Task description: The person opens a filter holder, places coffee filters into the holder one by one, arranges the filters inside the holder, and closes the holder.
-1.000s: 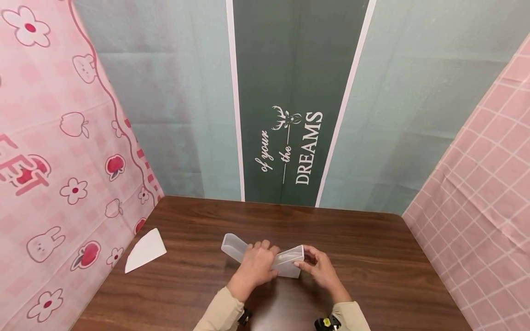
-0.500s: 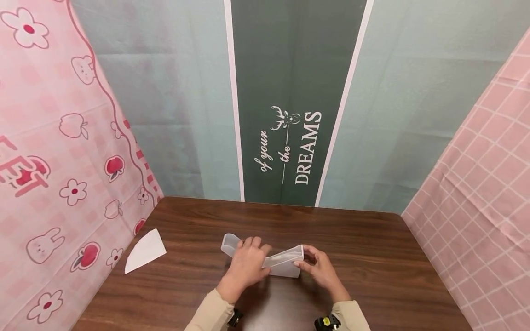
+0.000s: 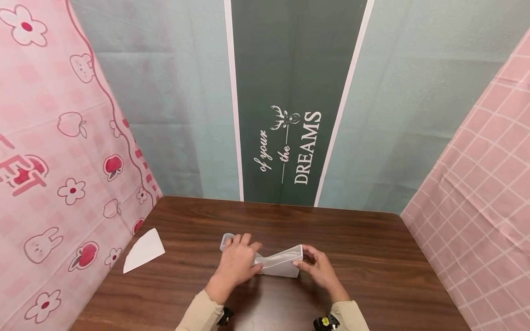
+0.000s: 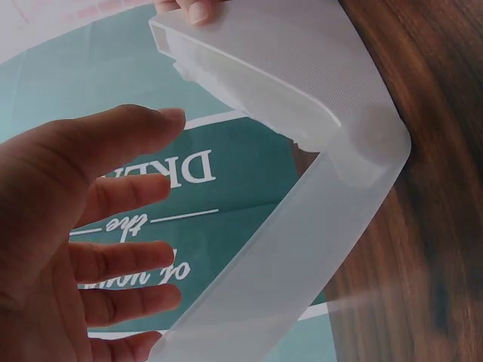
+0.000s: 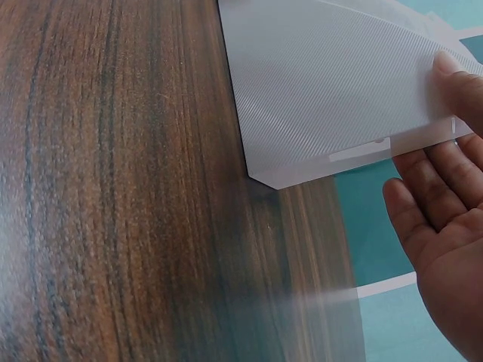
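A white plastic filter box (image 3: 279,270) with fine ribbed sides stands on the table, its translucent lid (image 4: 264,256) swung out to the left. White paper filters (image 4: 234,94) show inside the box's open top. My right hand (image 3: 323,272) holds the box's right end, thumb on the near side and fingers behind. Over the lid and the box's left end is my left hand (image 3: 235,264), hiding part of both. The left wrist view has its fingers spread loosely with nothing between thumb and fingers; the lower fingertips are close to the lid's edge.
On the table's left side lies a fan-shaped white paper filter (image 3: 145,250). The brown wooden table (image 3: 364,243) meets a green curtain (image 3: 290,69) at the back, and pink printed cloths flank it on both sides.
My left hand has moved leftward from the box's top toward the lid, uncovering more of the box's opening. The right hand and the box have stayed in place.
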The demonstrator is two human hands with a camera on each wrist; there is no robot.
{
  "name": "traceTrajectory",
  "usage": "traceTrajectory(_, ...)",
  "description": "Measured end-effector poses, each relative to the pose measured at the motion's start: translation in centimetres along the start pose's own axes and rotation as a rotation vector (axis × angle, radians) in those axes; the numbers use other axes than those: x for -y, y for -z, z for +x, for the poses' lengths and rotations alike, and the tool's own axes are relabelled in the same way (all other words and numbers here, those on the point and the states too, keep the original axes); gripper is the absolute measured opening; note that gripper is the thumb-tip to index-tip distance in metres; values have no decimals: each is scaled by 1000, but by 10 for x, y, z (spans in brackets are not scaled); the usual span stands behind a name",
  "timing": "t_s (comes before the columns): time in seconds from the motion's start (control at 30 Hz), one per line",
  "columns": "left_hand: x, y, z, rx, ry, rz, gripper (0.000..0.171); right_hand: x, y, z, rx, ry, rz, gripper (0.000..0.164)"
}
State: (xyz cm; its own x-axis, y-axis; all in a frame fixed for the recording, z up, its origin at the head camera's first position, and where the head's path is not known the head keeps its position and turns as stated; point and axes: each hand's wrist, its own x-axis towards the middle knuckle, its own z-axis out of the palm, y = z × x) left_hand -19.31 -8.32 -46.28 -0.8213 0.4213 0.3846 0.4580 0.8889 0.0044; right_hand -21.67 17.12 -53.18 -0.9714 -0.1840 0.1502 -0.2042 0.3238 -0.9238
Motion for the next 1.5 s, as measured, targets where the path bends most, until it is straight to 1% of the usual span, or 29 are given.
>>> traceTrajectory(0.23,8,7,-2,-2,33,-37,44,-2,0,0,-2,3,-2,39)
traceTrajectory(0.37,11,11,-1,-5,44,-37,45,0,0,0,-6,-20,-9,38)
traceTrajectory(0.43,13,14,-2,-3,55,-42,45,4,1,-1,-5,-30,-10,38)
traceTrajectory(0.63,19,19,-4,-1,80,-64,45,26,2,-4,9,9,-10,35)
traceTrajectory(0.7,22,19,-5,-7,82,-64,45,23,2,-4,2,-5,-18,35)
traceTrajectory(0.87,29,19,-10,-34,98,-54,46,5,1,0,-6,-34,-19,37)
traceTrajectory(0.97,34,19,-14,-46,111,-41,47,0,0,1,-2,-17,-11,38)
traceTrajectory(1.23,46,21,-21,-79,148,-32,51,-1,-1,1,-6,6,-8,37)
traceTrajectory(1.33,49,21,-23,-95,156,-25,51,0,-1,2,-5,-3,-9,37)
traceTrajectory(1.47,53,19,-25,-102,157,-17,52,4,0,1,-5,-38,-16,37)
traceTrajectory(1.5,54,19,-25,-100,158,-17,52,8,1,0,0,-26,-21,36)
